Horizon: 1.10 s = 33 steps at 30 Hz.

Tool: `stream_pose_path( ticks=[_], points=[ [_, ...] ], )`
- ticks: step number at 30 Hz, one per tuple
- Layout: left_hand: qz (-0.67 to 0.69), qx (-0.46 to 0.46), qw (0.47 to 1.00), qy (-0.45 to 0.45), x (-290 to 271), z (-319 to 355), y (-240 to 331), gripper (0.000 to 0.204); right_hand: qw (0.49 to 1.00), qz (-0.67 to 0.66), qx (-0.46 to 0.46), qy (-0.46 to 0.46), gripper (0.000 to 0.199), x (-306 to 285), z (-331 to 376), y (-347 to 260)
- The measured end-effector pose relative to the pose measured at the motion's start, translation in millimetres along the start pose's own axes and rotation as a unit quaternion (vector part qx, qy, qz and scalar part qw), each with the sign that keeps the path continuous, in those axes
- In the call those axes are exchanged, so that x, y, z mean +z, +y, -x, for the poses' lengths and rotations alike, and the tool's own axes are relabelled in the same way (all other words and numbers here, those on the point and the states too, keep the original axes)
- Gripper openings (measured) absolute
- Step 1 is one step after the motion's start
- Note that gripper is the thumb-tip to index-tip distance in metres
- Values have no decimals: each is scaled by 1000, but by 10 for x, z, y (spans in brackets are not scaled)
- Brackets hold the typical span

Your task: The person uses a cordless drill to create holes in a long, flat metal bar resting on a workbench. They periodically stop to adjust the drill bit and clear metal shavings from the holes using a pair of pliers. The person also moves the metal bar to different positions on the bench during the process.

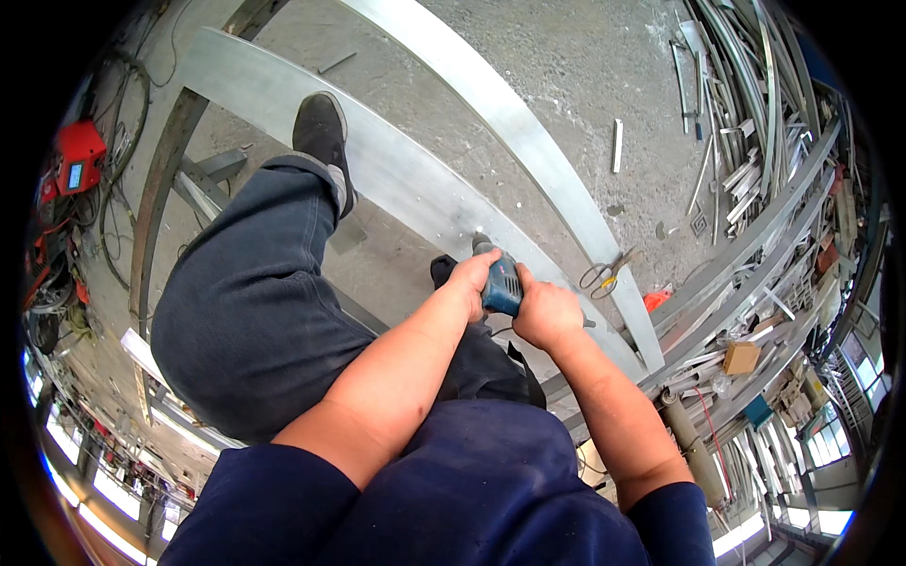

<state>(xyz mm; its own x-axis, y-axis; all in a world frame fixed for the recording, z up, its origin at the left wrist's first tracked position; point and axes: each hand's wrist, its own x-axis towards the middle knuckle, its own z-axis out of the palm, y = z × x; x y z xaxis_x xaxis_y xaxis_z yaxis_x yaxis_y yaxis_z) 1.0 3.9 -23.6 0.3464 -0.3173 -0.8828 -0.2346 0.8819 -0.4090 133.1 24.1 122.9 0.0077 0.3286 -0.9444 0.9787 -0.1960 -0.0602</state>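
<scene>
A blue power drill (503, 286) is held in both of my hands, its nose down against a wide flat metal bar (406, 174). My left hand (469, 283) closes round the drill near its front. Around its rear grip, my right hand (547, 311) is wrapped. Small bright chips lie on the bar by the drill's tip; the bit itself is too small to make out. My left shoe (321, 132) rests on the same bar, farther off to the left.
Scissors (604, 276) with a yellow part lie on a second metal bar (510, 108) to the right. Metal offcuts (746, 179) are piled at the far right, near a cardboard box (741, 357). A red machine (79, 158) with cables stands at the left.
</scene>
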Motion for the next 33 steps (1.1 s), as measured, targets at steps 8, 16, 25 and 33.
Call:
stream_pose_path(
  ticks=[8,16,25,33],
  points=[
    [7,-5,1000,29,163,211,55,39,999,15,-24,20,77,-69,-55,58],
    [13,-10,1000,15,122,163,76,40,999,36,-32,22,73,-150,-56,43],
    [-11,-2,1000,2,74,166,58,43,1000,12,-15,17,72,-59,-12,3],
    [-7,-7,1000,-1,78,199,53,41,1000,6,-14,23,74,0,-26,5]
  ],
)
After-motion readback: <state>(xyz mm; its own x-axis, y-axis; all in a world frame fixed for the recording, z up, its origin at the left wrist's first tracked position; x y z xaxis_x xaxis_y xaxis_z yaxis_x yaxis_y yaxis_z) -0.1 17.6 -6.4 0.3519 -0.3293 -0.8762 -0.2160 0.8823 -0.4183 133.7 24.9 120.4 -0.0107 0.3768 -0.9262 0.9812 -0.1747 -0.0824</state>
